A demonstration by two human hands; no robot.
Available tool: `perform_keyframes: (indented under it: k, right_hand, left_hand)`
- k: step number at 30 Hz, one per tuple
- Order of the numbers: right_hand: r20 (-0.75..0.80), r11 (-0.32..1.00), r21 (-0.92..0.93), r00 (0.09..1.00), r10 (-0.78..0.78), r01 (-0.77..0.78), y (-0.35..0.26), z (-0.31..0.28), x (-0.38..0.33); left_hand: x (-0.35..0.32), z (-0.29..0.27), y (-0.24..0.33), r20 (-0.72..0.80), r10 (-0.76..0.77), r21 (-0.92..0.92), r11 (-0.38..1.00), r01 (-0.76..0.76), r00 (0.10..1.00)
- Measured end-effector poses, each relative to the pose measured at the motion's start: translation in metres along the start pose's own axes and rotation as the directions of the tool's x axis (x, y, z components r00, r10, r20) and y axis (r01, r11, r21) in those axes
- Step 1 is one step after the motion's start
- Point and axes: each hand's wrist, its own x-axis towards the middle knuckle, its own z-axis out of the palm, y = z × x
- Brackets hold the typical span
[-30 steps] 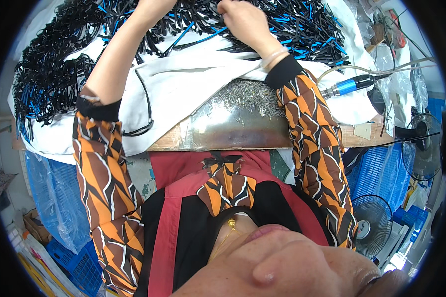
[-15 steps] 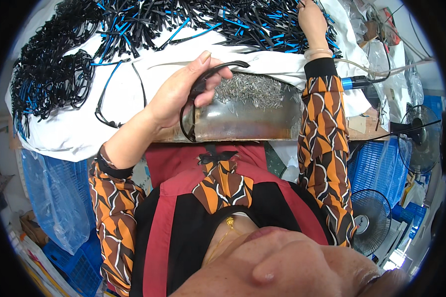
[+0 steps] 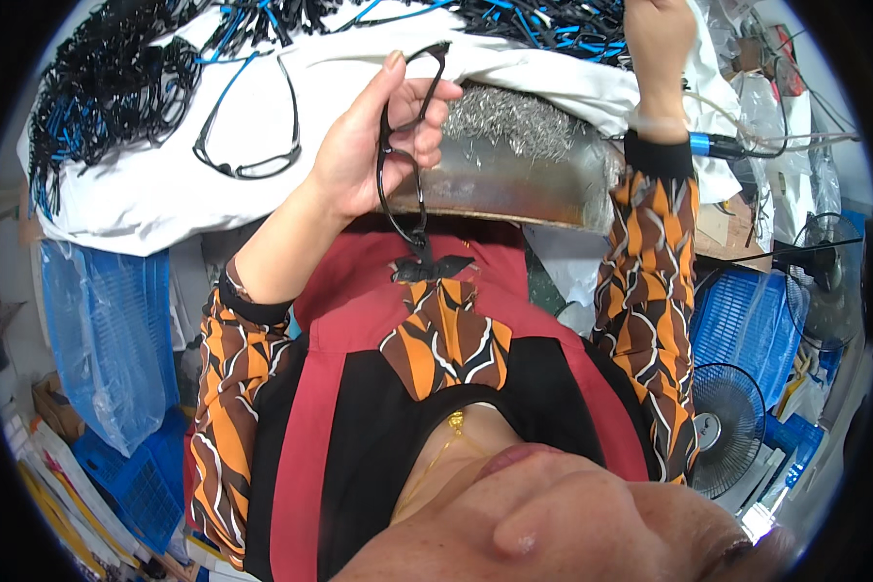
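Eyeglass frame [image 3: 387, 147] points lengthwise away from you, gripped in your left hand [image 3: 354, 160] near metal slivers [image 3: 519, 121]; right hand [image 3: 660, 44] cropped, can't tell its grip.

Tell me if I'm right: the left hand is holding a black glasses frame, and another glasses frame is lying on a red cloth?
Not quite: the cloth under the other glasses frame is white, not red, as the head view shows. The left hand does hold a black glasses frame.
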Motion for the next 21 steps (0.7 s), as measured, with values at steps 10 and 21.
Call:
perform_keyframes:
  k: [10, 21]
  right_hand:
    - [0.995, 0.387, 0.059, 0.022, -0.1, -0.92, -0.145, -0.041, -0.23]
    - [0.653, 0.911, -0.052, 0.676, 0.341, -0.41, -0.063, -0.012, -0.239]
  left_hand:
    - [-0.033, -0.032, -0.026, -0.072, -0.184, -0.292, 0.944, 0.155, 0.98]
    - [-0.046, -0.042, -0.109, -0.013, -0.498, -0.49, 0.759, 0.429, 0.867]
